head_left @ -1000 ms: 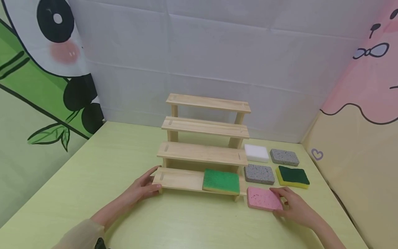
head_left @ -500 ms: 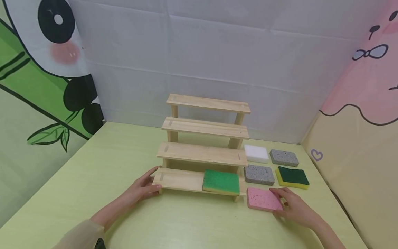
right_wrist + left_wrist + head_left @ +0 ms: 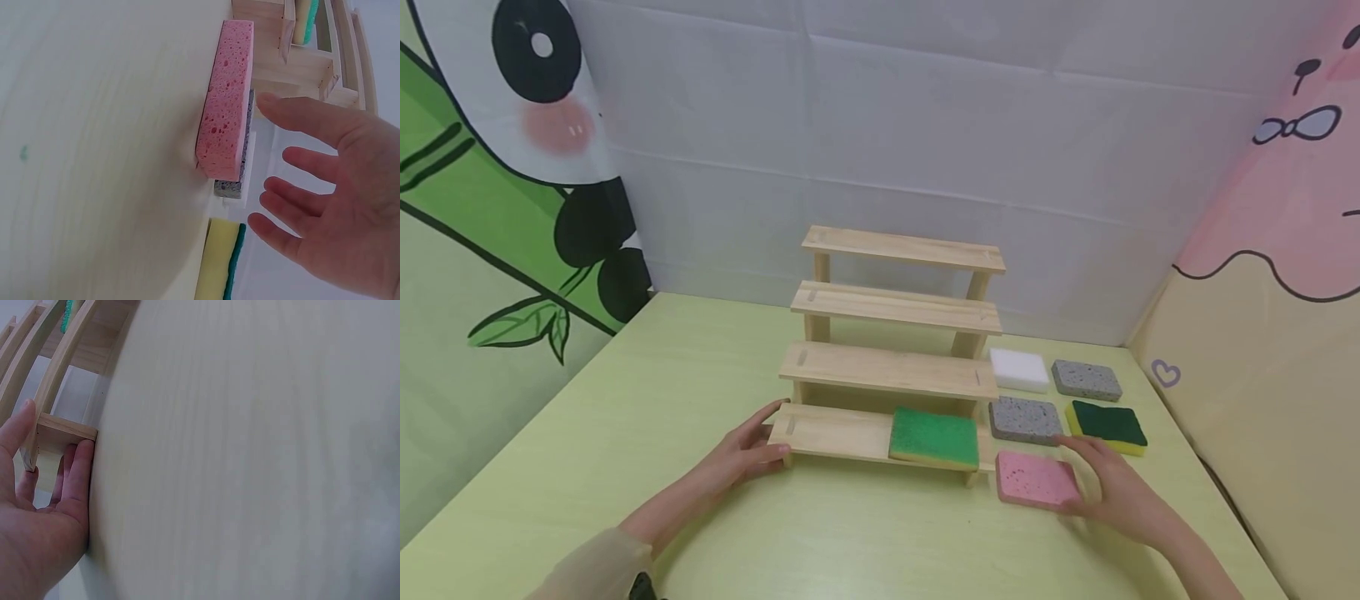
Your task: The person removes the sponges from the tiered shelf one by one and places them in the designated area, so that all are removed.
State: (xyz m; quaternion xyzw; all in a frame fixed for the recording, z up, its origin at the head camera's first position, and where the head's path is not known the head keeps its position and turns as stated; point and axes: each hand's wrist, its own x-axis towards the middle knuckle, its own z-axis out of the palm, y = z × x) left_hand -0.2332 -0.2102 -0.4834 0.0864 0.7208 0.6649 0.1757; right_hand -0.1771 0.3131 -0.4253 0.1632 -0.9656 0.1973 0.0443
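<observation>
A four-tier wooden step rack [image 3: 891,368] stands on the table, a green-topped sponge [image 3: 934,438] lying on its bottom tier. At that tier's left end, my left hand [image 3: 747,446] grips the rack; in the left wrist view the thumb and fingers [image 3: 80,472] lie about the shelf end and its leg. To the right of the rack a pink sponge [image 3: 1036,480] lies flat on the table. My right hand [image 3: 1123,496] is over the pink sponge's right end with the fingers spread. The right wrist view shows a gap between this hand [image 3: 337,194] and the pink sponge [image 3: 228,103].
Behind the pink sponge lie a grey sponge [image 3: 1025,420] and a white sponge [image 3: 1018,370]. A second grey sponge [image 3: 1086,379] and a yellow sponge with a dark green top [image 3: 1106,426] lie farther right. A white cloth [image 3: 917,133] hangs behind the table [image 3: 880,542].
The right hand has let go of the pink sponge: its fingers have lifted and spread away from the sponge's right end. The left hand and the rack have stayed put.
</observation>
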